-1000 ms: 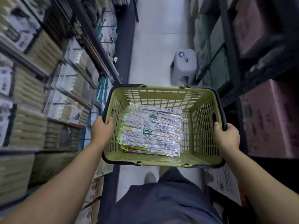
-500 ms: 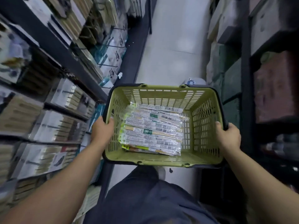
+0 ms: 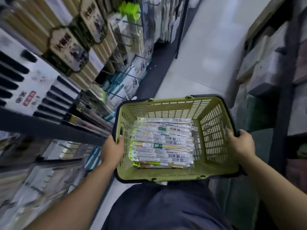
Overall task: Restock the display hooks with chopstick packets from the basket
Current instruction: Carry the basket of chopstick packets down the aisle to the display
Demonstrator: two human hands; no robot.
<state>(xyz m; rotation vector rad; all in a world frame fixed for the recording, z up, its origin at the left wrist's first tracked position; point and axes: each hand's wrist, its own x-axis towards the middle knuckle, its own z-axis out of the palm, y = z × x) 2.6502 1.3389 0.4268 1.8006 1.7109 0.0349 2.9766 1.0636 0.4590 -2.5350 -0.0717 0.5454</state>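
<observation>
A green plastic basket (image 3: 167, 108) with a dark rim hangs in front of me above the aisle floor. Inside it lies a flat stack of clear chopstick packets (image 3: 163, 143), set toward its left side. My left hand (image 3: 113, 149) grips the basket's left rim, fingers curled over the edge. My right hand (image 3: 240, 143) grips the right rim the same way. Display hooks (image 3: 126, 45) with hanging chopstick packs fill the shelving on the left, blurred by motion.
Dark shelf edges (image 3: 49, 128) jut out on the left, close to the basket. Stacked boxes on shelves (image 3: 269, 67) line the right side. A pale floor strip (image 3: 207, 47) runs ahead between them. My dark trousers (image 3: 166, 206) show below the basket.
The view has risen and swung toward the left shelving, higher rows of hooks now showing. The basket sits further right in view. The grey stool has gone from sight. Both hands keep their grip.
</observation>
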